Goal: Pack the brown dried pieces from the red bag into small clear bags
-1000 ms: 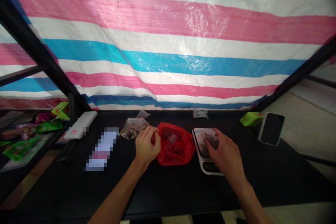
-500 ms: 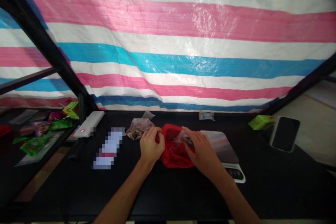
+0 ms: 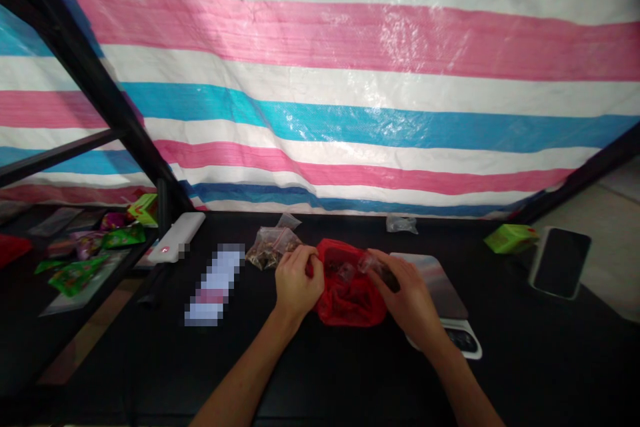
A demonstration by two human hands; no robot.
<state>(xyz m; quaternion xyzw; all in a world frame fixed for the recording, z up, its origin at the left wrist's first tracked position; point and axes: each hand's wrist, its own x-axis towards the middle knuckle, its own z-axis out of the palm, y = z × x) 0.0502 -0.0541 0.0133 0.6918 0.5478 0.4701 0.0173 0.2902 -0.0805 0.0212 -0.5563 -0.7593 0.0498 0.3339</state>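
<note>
Clock taken from the red bag [image 3: 353, 314], 12 pointing away from the person; bag sits mid-table, mouth open, at least 1 clear packet inside; left hand [image 3: 299, 283] at 9 o'clock, fingers curled, pinching its rim; right hand [image 3: 411, 290] at 3 o'clock, thumb and fingers around a small clear packet [image 3: 369, 263] with dark contents, near the mouth; contents partly hidden.

Handling, judged: red bag light, limp, likely to fold or slide; best held by the rim; small packet light, soft, slick film; grip the filled part or pinch a top edge; contents' fragility unclear.

Surface: black table [image 3: 325, 373], looks flat and smooth; white scale [image 3: 443, 290] at 3 o'clock, partly behind the right hand; clear bag of brown bits [image 3: 273, 248] at 10; crumpled clear bag [image 3: 401, 224] at 1; blurred-out panel [image 3: 215, 287] at 9.

Room: striped tarp [image 3: 350, 127] across 12; black frame bar [image 3: 103, 97] at 10 to 11; light uneven, table dim.
</note>
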